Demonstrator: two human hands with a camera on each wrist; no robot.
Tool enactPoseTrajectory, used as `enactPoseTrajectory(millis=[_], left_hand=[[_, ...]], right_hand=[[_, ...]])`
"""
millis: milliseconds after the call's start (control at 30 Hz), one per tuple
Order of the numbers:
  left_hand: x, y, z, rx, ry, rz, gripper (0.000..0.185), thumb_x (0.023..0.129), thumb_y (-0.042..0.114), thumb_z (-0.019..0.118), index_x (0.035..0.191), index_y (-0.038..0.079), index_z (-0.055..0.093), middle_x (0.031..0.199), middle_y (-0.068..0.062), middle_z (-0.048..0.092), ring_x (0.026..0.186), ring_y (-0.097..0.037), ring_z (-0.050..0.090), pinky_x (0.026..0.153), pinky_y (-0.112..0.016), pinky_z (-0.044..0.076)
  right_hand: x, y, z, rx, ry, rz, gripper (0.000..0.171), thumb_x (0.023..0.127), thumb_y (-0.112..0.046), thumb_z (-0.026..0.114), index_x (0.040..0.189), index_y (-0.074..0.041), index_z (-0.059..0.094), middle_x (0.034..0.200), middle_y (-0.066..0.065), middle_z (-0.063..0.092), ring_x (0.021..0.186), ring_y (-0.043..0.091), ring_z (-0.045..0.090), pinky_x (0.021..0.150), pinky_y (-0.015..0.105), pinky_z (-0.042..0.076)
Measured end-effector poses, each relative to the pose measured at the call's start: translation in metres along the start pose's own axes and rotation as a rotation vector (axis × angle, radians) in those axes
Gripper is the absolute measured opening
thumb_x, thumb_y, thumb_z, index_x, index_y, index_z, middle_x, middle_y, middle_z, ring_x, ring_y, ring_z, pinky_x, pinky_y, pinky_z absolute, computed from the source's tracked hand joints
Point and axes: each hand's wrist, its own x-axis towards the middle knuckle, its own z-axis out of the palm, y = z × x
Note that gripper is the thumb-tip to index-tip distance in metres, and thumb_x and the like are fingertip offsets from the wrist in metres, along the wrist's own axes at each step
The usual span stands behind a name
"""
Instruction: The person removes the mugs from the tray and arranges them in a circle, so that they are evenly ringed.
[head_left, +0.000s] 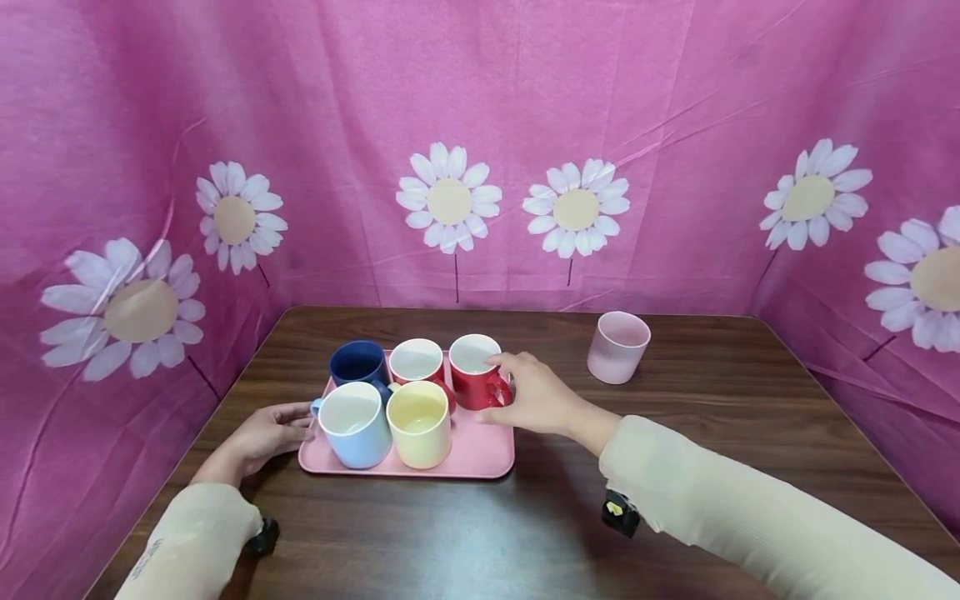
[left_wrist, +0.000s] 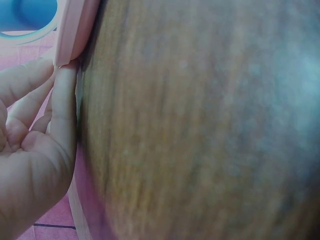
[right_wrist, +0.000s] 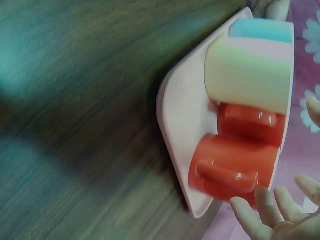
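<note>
My left hand [head_left: 258, 437] is at the left edge of a pink tray [head_left: 480, 450]; in the left wrist view its thumb and fingers pinch the tray's rim [left_wrist: 75, 30]. My right hand [head_left: 536, 396] is beside a red mug [head_left: 474, 383] at the tray's right end, fingers spread around the handle side. In the right wrist view these fingers [right_wrist: 270, 210] are not closed round the mug. Also on the tray stand a second red mug [head_left: 417, 361], a dark blue mug [head_left: 358, 364], a light blue mug [head_left: 354, 429] and a yellow mug [head_left: 420, 429], all upright.
A pale pink cup [head_left: 617, 350] stands by itself toward the back right of the dark wooden table [head_left: 450, 542]. A pink cloth [head_left: 510, 83] with large white daisies hangs behind and along both sides.
</note>
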Motion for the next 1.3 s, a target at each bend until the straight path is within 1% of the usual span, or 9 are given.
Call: enactPoseTrajectory(millis=[233,367,500,633,833,933,1067,1167,1300], left_hand=[[0.000,0.001,0.000,0.018,0.010,-0.008,0.063,0.087,-0.001,0.065,0.138,-0.018,0.031,0.131,-0.032,0.049,0.105,-0.017,0.058,0.088,-0.036,0.050],[0.001,0.001,0.000,0.020,0.019,-0.012,0.063,0.086,-0.001,0.066,0.137,-0.018,0.033,0.129,-0.031,0.051,0.102,-0.015,0.059,0.088,-0.036,0.050],[0.002,-0.001,0.000,0.025,0.018,-0.012,0.063,0.086,-0.002,0.066,0.137,-0.018,0.032,0.129,-0.031,0.050,0.102,-0.015,0.059,0.088,-0.035,0.050],[0.001,0.000,0.000,0.027,0.018,-0.014,0.063,0.087,-0.002,0.065,0.138,-0.018,0.031,0.132,-0.032,0.048,0.106,-0.017,0.058,0.089,-0.036,0.049],[0.001,0.001,0.001,0.027,0.026,-0.018,0.063,0.086,-0.003,0.065,0.137,-0.018,0.032,0.132,-0.033,0.046,0.107,-0.017,0.058,0.089,-0.036,0.049],[0.001,0.000,0.001,0.031,0.017,-0.008,0.063,0.086,-0.003,0.065,0.137,-0.018,0.031,0.132,-0.033,0.047,0.106,-0.016,0.058,0.089,-0.035,0.050],[0.002,-0.001,0.000,0.021,0.016,-0.002,0.064,0.086,-0.003,0.065,0.137,-0.019,0.031,0.131,-0.032,0.048,0.104,-0.014,0.058,0.088,-0.034,0.050],[0.002,-0.002,-0.001,0.017,0.010,0.003,0.064,0.086,-0.003,0.065,0.137,-0.019,0.030,0.131,-0.033,0.048,0.103,-0.013,0.058,0.088,-0.034,0.050],[0.002,-0.001,-0.001,0.011,0.008,0.003,0.064,0.086,-0.003,0.065,0.138,-0.019,0.030,0.132,-0.033,0.047,0.103,-0.013,0.058,0.088,-0.034,0.050]], right_hand=[[0.006,-0.012,0.019,0.046,-0.046,-0.030,0.077,0.068,-0.039,0.084,0.131,-0.006,0.053,0.115,0.015,0.057,0.104,0.030,0.054,0.081,0.038,0.050],[0.008,-0.019,0.028,0.052,-0.059,-0.054,0.076,0.069,-0.040,0.083,0.130,-0.006,0.054,0.115,0.014,0.058,0.108,0.030,0.053,0.087,0.042,0.047],[0.010,-0.025,0.035,0.037,-0.067,-0.071,0.077,0.069,-0.042,0.083,0.130,-0.005,0.054,0.113,0.012,0.058,0.108,0.026,0.051,0.086,0.040,0.048],[0.013,-0.027,0.044,0.024,-0.056,-0.050,0.081,0.068,-0.046,0.083,0.131,-0.005,0.053,0.112,0.008,0.057,0.103,0.021,0.050,0.082,0.035,0.049],[0.015,-0.030,0.057,0.060,-0.024,-0.009,0.084,0.064,-0.050,0.084,0.129,-0.008,0.053,0.108,0.003,0.053,0.096,0.017,0.049,0.079,0.033,0.049],[0.015,-0.032,0.064,0.081,0.003,0.013,0.083,0.061,-0.051,0.086,0.127,-0.011,0.054,0.108,0.004,0.051,0.096,0.017,0.049,0.081,0.036,0.049],[0.016,-0.036,0.073,0.097,0.032,0.056,0.085,0.059,-0.052,0.086,0.126,-0.013,0.053,0.113,0.005,0.050,0.102,0.018,0.049,0.086,0.038,0.048],[0.018,-0.039,0.079,0.088,0.056,0.086,0.086,0.057,-0.053,0.087,0.126,-0.014,0.052,0.113,0.006,0.048,0.103,0.019,0.048,0.084,0.036,0.049],[0.019,-0.043,0.085,0.081,0.091,0.122,0.085,0.056,-0.053,0.087,0.124,-0.014,0.052,0.110,0.005,0.046,0.099,0.020,0.049,0.081,0.036,0.050]])
